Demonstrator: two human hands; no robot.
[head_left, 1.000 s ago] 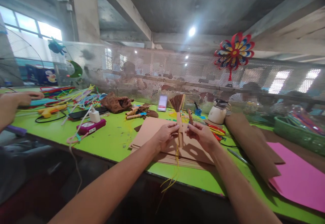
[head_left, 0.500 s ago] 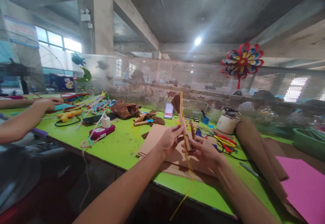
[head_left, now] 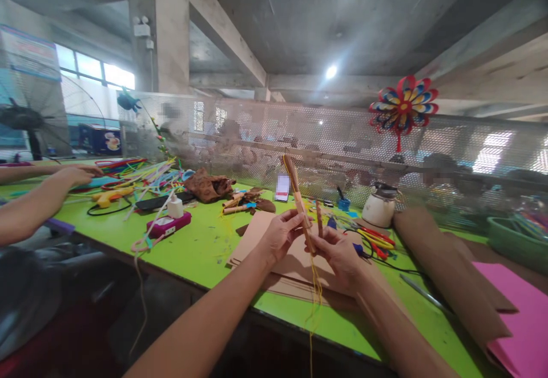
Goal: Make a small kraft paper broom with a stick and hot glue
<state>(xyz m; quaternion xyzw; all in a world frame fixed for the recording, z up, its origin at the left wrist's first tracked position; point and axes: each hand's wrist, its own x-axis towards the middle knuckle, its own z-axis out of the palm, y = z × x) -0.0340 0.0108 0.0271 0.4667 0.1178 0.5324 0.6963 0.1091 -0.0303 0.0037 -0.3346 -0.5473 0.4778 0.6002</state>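
My left hand [head_left: 280, 235] and my right hand [head_left: 338, 252] both pinch a folded brown paper fan [head_left: 299, 204] held upright above a stack of brown paper sheets [head_left: 261, 235]. The fan's pleats are closed at the top and tilt left. Yellow threads [head_left: 314, 292] hang from its lower end past the table's front edge. My right hand also grips a short brown stick [head_left: 319, 218] standing beside the fan.
The green table [head_left: 201, 246] carries a pink box with a white charger [head_left: 169, 221], coloured strips, a white pot [head_left: 379, 206], red scissors [head_left: 377, 235], brown paper rolls [head_left: 445, 269] and pink paper. Another person's hands [head_left: 72, 175] work at left. A mesh screen with a pinwheel [head_left: 405, 107] stands behind.
The fan's pleats have closed from spread to a narrow bundle and it tilts left. My hands stay together on it, raised slightly. The camera view has shifted a little.
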